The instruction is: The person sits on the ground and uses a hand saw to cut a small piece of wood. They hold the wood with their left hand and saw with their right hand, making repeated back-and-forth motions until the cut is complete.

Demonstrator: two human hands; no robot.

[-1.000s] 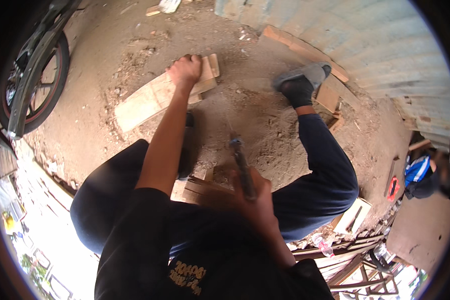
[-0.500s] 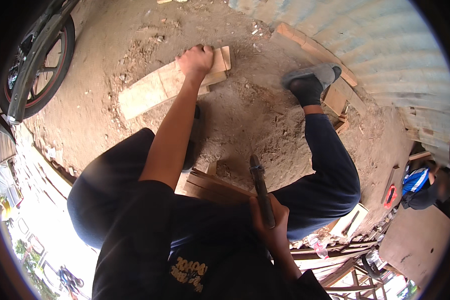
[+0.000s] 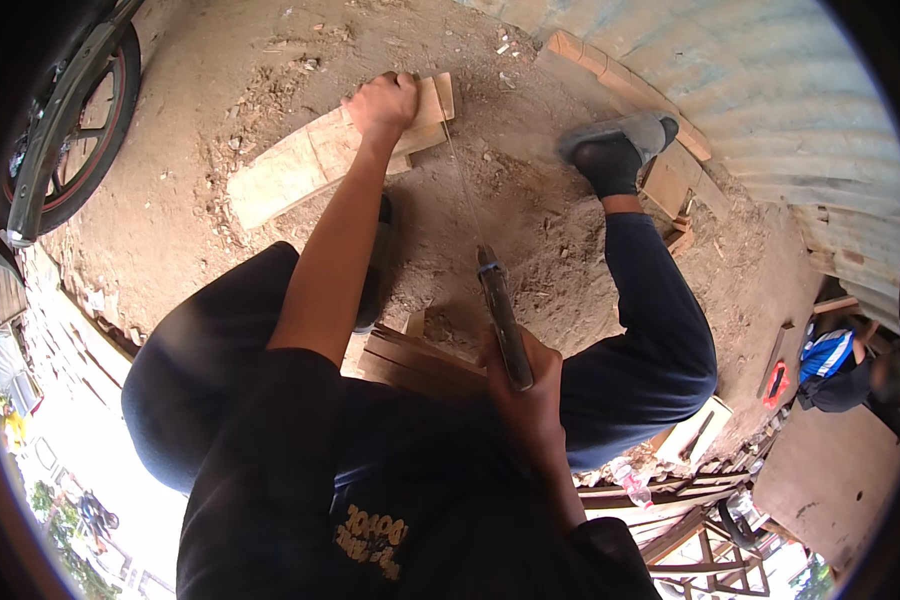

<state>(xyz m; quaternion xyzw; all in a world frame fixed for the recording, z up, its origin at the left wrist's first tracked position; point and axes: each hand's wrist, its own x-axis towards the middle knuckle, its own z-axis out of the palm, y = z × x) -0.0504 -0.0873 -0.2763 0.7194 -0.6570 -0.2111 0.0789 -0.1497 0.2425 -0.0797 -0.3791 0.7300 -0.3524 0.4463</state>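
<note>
A pale wooden plank (image 3: 295, 165) lies slantwise on the dirt, resting on another piece of wood under its right end. My left hand (image 3: 382, 103) is closed over the plank near that end, its fingers curled at the far edge. My right hand (image 3: 526, 385) grips the dark handle of a handsaw (image 3: 502, 315). The saw's thin blade is seen almost edge-on and reaches toward the plank's right end, just right of my left hand. A narrow line crosses the plank there; how deep it goes I cannot tell.
Brown wood pieces (image 3: 418, 362) lie between my legs. My sandalled foot (image 3: 625, 145) is beside more wood near a corrugated metal wall (image 3: 770, 120). A motorcycle wheel (image 3: 95, 130) stands at far left. Another person (image 3: 832, 365) sits at far right by a board (image 3: 830, 485).
My right hand and the saw have moved forward and slightly left, toward the plank. The blade now shows as a thin line reaching the plank's end. My left hand keeps its hold.
</note>
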